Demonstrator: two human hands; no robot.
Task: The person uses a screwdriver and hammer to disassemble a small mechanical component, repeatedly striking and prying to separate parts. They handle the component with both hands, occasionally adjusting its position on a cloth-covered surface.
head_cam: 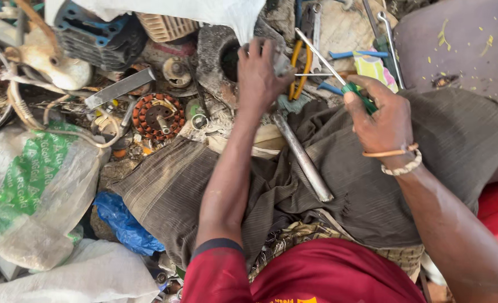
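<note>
a cluttered repair floor of scrap parts surrounds a dark cloth (372,185) over the lap. the left hand (258,73) clasps a grey metal part (282,64) above the cloth; the right hand (381,115) grips a green-handled screwdriver (339,78), tip towards it. a steel rod (302,157) lies on the cloth; a copper-wound stator (158,116) sits left of it.

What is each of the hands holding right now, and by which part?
The right hand grips a screwdriver by its green handle. The left hand clasps a grey metal part at the top end of a metal rod.
</note>
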